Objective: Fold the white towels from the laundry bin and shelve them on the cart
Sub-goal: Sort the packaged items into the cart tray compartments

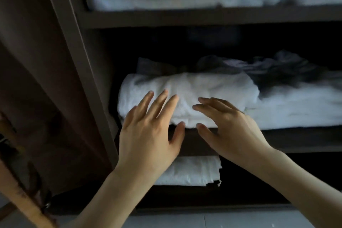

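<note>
Now both hands, left hand (148, 133) and right hand (231, 131), spread open at folded towel (194, 94); front overhangs shelf (296, 139), could slide off.

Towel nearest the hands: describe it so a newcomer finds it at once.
On the dark cart, look at the middle shelf. At its left front lies a bulky folded white towel, the left hand and right hand over its front edge. It sits higher than the flatter white pile on its right.

Dim, bluish overall. Black shadow beyond the left hand (148, 135); soft blur high above it. Bowed lines to its left.
</note>
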